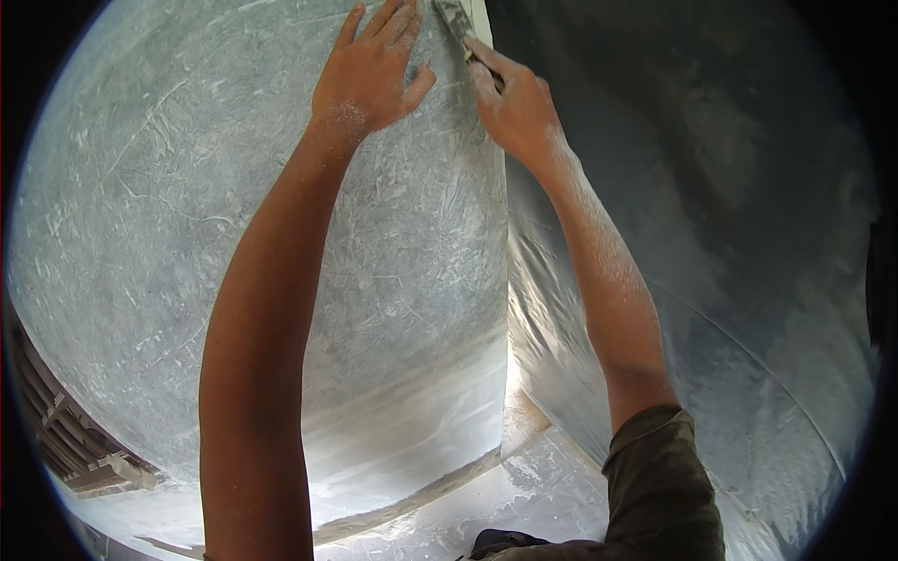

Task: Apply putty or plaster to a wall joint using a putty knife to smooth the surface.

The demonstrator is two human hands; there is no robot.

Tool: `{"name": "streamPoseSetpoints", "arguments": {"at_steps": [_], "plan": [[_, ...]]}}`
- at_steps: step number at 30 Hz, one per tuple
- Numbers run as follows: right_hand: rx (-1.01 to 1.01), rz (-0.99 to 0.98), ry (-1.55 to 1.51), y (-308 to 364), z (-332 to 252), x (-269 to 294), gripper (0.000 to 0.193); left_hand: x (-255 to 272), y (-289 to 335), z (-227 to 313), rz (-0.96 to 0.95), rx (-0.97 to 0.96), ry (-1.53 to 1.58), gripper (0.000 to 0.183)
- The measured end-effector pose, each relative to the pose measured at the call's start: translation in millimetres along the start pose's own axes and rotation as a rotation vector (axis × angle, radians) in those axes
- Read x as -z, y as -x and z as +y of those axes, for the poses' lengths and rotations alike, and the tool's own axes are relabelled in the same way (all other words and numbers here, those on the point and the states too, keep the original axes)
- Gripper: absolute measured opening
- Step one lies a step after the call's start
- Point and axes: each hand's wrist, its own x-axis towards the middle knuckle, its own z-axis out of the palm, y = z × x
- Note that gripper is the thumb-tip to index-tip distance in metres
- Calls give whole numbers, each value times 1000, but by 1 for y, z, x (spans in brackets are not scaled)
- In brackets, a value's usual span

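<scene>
Your right hand is closed around the handle of a putty knife, with the index finger stretched along it toward the metal blade and the thumb on the near side. The knife is at the top of the view, by the upright edge of the grey plastered wall, its blade tilted up and to the left; you cannot tell whether the blade touches the surface, as its tip is close to the rim of the view. To its left, your left hand has its fingers spread and thumb out, back toward you, over the wall; how firmly the palm presses is hidden. Its fingertips reach the upper rim. A narrow pale strip runs along the wall's edge beside the knife. White dust coats your right forearm and speckles your left wrist. Your right sleeve is dark olive, ending near the elbow. Beyond the edge, a dark plastic sheet hangs at the right, creased and shiny lower down. Below lies a pale, smeared floor, and at the lower left stands a brown slatted structure.
</scene>
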Motion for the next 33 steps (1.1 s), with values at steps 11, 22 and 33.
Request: {"name": "streamPoseSetpoints", "arguments": {"at_steps": [11, 22, 33], "plan": [[-7, -12, -13, 1, 4, -2, 41, 1, 0, 0, 4, -22, -34, 73], [-52, -5, 15, 5, 4, -5, 41, 3, 0, 2, -73, -5, -76, 76], [-27, 12, 1, -1, 3, -4, 41, 3, 1, -1, -45, -3, -58, 72]]}}
